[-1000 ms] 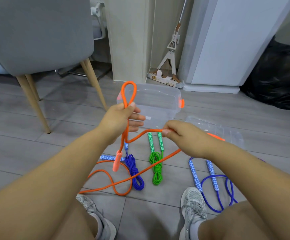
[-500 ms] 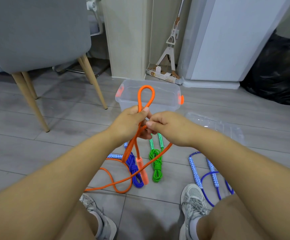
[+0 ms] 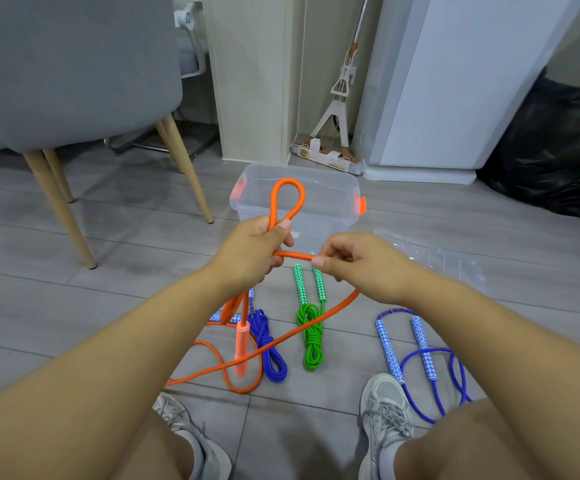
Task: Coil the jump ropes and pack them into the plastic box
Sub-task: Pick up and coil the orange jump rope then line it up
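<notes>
Head view — left hand [image 3: 252,252] grips the looped orange braided jump rope [image 3: 286,181]; right hand [image 3: 363,268], just beside, pinches its level strand.

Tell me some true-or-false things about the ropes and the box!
1. The left hand holds up a loop of the orange rope. True.
2. The green rope is inside the box. False: it lies coiled on the floor, nearer the person than the box.
3. The right hand pinches the orange rope. True.
4. The box has its lid on. False: the box is open, and the lid lies on the floor beside it.
</notes>
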Demonstrator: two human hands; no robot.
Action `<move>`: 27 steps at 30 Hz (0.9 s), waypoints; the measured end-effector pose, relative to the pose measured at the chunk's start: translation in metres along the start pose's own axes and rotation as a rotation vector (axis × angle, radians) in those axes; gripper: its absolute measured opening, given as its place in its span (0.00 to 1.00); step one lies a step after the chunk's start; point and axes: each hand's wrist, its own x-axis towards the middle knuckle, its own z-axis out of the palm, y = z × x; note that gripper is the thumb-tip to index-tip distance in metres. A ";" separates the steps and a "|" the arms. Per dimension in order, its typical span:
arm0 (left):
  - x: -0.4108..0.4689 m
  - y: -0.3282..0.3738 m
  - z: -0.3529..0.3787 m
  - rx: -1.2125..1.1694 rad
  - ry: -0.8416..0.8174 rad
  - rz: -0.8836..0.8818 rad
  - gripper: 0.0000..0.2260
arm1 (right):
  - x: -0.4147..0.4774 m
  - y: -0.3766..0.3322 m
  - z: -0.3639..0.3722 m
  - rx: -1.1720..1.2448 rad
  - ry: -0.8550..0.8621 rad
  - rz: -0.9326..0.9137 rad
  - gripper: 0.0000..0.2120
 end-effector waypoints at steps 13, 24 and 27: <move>0.009 -0.005 -0.039 -0.077 0.329 0.055 0.14 | -0.015 0.034 -0.023 -0.185 0.057 0.045 0.16; 0.006 -0.009 -0.033 -0.215 0.164 0.002 0.12 | -0.009 0.023 -0.023 0.205 0.234 -0.024 0.09; 0.004 -0.005 -0.021 -0.204 0.105 0.013 0.10 | -0.002 0.011 -0.013 0.241 0.311 -0.070 0.11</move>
